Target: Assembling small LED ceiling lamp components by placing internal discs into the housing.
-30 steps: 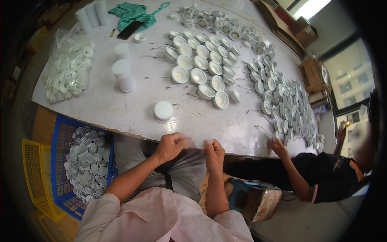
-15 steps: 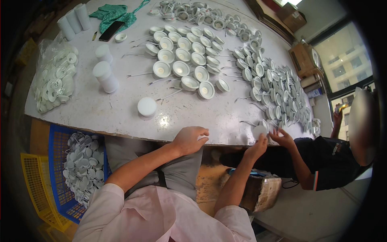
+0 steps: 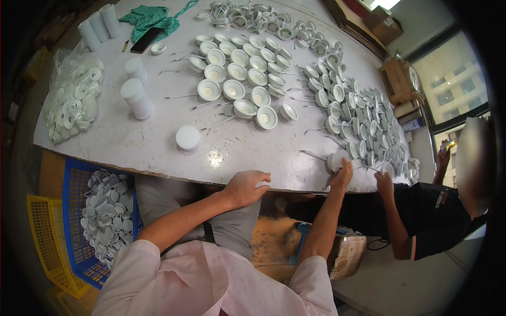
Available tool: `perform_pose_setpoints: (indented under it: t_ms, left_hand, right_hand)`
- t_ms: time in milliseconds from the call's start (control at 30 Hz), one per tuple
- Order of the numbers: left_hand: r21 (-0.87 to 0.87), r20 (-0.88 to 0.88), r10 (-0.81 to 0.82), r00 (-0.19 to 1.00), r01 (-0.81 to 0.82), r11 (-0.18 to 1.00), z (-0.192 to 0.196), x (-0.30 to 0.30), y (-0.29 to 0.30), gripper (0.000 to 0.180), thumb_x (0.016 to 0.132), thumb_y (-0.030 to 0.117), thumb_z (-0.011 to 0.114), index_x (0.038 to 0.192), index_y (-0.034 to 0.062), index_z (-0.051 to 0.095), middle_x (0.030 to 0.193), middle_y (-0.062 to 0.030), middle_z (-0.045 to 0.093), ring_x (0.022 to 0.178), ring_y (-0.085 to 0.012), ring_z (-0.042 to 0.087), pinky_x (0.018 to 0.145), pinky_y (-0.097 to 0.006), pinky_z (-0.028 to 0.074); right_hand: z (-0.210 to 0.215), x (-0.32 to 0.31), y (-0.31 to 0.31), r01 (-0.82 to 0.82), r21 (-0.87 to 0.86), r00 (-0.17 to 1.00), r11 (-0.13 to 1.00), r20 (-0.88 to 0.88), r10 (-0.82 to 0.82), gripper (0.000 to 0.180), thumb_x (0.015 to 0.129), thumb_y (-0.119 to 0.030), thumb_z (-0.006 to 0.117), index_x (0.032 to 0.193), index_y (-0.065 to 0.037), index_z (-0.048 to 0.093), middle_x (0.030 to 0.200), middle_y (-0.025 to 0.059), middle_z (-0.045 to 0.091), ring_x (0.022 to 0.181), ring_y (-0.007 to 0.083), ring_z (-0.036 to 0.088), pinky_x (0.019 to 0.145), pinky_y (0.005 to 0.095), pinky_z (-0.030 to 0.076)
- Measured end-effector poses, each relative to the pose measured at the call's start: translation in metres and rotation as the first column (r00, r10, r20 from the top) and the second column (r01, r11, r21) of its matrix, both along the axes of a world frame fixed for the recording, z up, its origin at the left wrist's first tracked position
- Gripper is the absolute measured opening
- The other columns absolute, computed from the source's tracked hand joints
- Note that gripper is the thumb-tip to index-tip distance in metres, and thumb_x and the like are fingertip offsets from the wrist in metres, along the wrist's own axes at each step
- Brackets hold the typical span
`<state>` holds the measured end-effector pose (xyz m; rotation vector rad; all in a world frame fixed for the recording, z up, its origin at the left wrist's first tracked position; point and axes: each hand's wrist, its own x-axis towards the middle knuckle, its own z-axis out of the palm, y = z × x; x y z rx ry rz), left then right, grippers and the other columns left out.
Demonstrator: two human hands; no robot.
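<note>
My left hand (image 3: 245,188) is closed at the table's front edge, and a sliver of something white (image 3: 262,184) shows at its fingertips; most of it is hidden. Farther right, my right hand (image 3: 341,178) grips a round white downlight (image 3: 336,161) by its edge, just above the tabletop. A wire trails from that downlight to the left. Close by, a co-worker's hand (image 3: 385,185) holds another white downlight (image 3: 387,169). Between my hands and the rows stands a short stack of white discs (image 3: 188,138).
Rows of downlights (image 3: 235,89) with wires cover the table's middle; a dense pile (image 3: 363,121) lies right. Stacked white discs (image 3: 137,98) and a clear bag of white rings (image 3: 74,105) are at left. A blue basket (image 3: 68,221) of white parts stands below the table.
My right hand has moved slightly away from me with the downlight. The co-worker's hand has drawn back to the right and now holds a downlight. My left hand stays closed in place.
</note>
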<state>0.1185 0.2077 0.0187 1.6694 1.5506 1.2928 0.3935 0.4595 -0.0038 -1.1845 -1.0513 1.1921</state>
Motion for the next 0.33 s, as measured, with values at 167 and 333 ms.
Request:
perform_pose_setpoints:
  t_ms: [167, 333]
  left_hand:
    - [0.105, -0.116, 0.1, 0.988, -0.088, 0.991, -0.001, 0.002, 0.022, 0.049, 0.073, 0.015, 0.073, 0.116, -0.0001, 0.055, 0.124, -0.0215, 0.056, 0.11, -0.0325, 0.057, 0.093, -0.039, 0.046]
    - [0.039, -0.327, 0.154, 0.932, -0.15, 0.988, 0.003, -0.011, 0.051, 0.072, 0.07, 0.022, 0.077, 0.129, -0.001, 0.043, 0.143, -0.0254, 0.035, 0.133, -0.0361, 0.035, 0.111, -0.04, 0.029]
  right_hand:
    - [0.004, -0.068, -0.047, -0.203, -0.054, 0.977, 0.978, -0.073, 0.199, 0.014, 0.091, -0.016, 0.055, 0.094, -0.003, 0.059, 0.087, 0.0045, 0.061, 0.078, 0.0127, 0.057, 0.071, 0.0271, 0.046]
    - [0.008, -0.103, -0.071, -0.263, 0.02, 0.959, 0.965, -0.108, 0.264, 0.015, 0.092, -0.017, 0.055, 0.093, -0.002, 0.058, 0.087, 0.006, 0.062, 0.078, 0.0135, 0.059, 0.073, 0.0278, 0.048]
